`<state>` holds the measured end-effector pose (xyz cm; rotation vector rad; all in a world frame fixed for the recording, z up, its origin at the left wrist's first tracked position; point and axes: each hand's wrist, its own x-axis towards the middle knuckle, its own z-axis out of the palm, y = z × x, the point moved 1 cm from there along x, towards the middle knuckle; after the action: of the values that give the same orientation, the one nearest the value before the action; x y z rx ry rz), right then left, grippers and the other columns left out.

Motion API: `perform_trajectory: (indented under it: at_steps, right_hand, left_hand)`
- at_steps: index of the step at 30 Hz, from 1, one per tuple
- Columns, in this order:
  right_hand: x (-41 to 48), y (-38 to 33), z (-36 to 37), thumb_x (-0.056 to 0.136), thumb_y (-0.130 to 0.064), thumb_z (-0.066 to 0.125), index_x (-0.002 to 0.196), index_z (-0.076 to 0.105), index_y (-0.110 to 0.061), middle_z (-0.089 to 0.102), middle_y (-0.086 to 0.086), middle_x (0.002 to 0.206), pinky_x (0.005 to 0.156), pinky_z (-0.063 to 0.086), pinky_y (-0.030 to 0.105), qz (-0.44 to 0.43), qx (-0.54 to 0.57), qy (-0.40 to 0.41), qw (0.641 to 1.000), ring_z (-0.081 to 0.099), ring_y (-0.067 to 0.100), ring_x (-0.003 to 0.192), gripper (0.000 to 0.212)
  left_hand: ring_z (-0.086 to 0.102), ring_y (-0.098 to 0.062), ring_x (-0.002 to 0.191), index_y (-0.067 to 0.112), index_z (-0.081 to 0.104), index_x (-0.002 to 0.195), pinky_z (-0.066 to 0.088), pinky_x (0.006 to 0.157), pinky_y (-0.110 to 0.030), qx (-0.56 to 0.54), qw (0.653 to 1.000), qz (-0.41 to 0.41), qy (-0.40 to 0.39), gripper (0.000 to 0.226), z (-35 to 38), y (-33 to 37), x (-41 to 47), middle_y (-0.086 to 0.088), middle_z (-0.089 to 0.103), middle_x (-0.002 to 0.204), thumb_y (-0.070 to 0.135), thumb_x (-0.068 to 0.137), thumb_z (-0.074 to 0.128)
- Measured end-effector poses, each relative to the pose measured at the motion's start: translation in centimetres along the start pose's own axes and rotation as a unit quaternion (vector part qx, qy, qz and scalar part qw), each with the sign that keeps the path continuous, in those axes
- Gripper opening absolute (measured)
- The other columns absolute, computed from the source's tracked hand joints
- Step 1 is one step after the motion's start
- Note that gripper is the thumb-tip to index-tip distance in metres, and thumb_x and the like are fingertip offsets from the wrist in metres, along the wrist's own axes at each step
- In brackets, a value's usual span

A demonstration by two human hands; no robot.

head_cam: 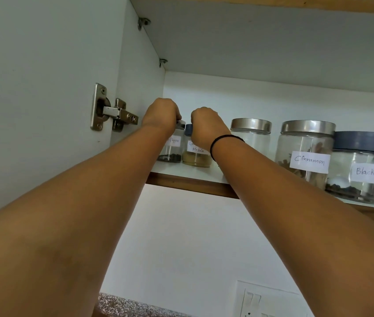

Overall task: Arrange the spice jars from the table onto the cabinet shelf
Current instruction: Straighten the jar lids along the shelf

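Five jars (305, 152) in one row on the shelf (190, 171): three steel-lidded, two blue-lidded. Two hands raised at the row's left end. Left hand (160, 115) curled over the pepper jar (172, 146), fingers (178, 117) gripping its lid. Right hand (206, 128) bunched atop the masala jar (196, 156) just beside; fingers hidden, grip impossible to tell. One hinge (112, 110) on the door.

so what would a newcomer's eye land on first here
Two forearms reach up, the left hand curled over the small pepper jar and the right hand over the masala jar, at the left end of the cabinet shelf. Right of them stand bigger glass jars, including the Cinnamon jar and the blue-lidded Black Pepper jar. A steel hinge sits on the door at left.
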<state>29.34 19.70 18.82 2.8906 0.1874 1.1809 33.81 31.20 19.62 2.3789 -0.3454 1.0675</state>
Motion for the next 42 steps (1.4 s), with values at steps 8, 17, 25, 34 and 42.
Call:
perform_trajectory:
  at_steps: [8, 17, 25, 34, 42]
  right_hand:
    - [0.7, 0.2, 0.2, 0.087, 0.004, 0.055, 0.062, 0.034, -0.013, 0.033, 0.003, 0.067, 0.071, 0.036, 0.028, -0.031, -0.038, -0.022, 0.999, 0.045, 0.022, 0.074, 0.037]
    - [1.2, 0.0, 1.4, 0.086, 0.003, 0.058, 0.067, 0.041, -0.010, 0.041, 0.008, 0.076, 0.073, 0.037, 0.029, -0.033, -0.037, -0.009, 0.999, 0.044, 0.025, 0.086, 0.028]
    - [0.8, 0.0, 1.4, 0.088, -0.001, 0.058, 0.062, 0.032, -0.014, 0.031, 0.003, 0.069, 0.072, 0.037, 0.028, -0.031, -0.029, 0.001, 0.999, 0.045, 0.023, 0.084, 0.039]
    - [-0.6, -0.6, 0.6, 0.088, -0.007, 0.059, 0.115, 0.056, -0.004, 0.053, 0.013, 0.117, 0.075, 0.040, 0.031, -0.049, -0.009, 0.070, 0.996, 0.053, 0.029, 0.111, 0.027]
    - [-1.6, -0.8, -1.1, 0.091, -0.005, 0.051, 0.107, 0.059, -0.007, 0.048, 0.007, 0.098, 0.069, 0.037, 0.028, -0.042, 0.043, 0.178, 0.982, 0.055, 0.024, 0.105, 0.017]
  left_hand:
    - [0.061, -0.023, 0.113, 0.014, 0.072, 0.117, 0.047, 0.085, -0.025, 0.019, 0.999, 0.038, 0.001, 0.029, 0.9, -1.8, 0.6, -0.007, 0.067, 0.120, 0.008, 0.096, 0.053]
    - [0.053, -0.027, 0.127, 0.010, 0.061, 0.134, 0.042, 0.108, -0.034, 0.036, 0.997, 0.062, -0.021, 0.041, 1.2, -1.7, 0.8, -0.011, 0.059, 0.137, -0.003, 0.097, 0.047]
    - [0.057, -0.032, 0.121, 0.008, 0.065, 0.128, 0.046, 0.105, -0.041, 0.064, 0.994, 0.088, -0.015, 0.045, 1.5, -2.1, 0.6, -0.016, 0.063, 0.129, -0.010, 0.090, 0.047]
    - [0.056, -0.036, 0.119, 0.006, 0.058, 0.130, 0.048, 0.098, -0.046, 0.078, 0.990, 0.110, 0.037, 0.039, 1.4, -2.2, 0.4, -0.019, 0.060, 0.128, -0.001, 0.092, 0.052]
    - [0.056, -0.027, 0.124, 0.013, 0.060, 0.134, 0.045, 0.102, -0.038, 0.017, 0.989, 0.123, 0.078, 0.041, 1.1, -1.3, -0.5, -0.011, 0.061, 0.135, 0.010, 0.095, 0.049]
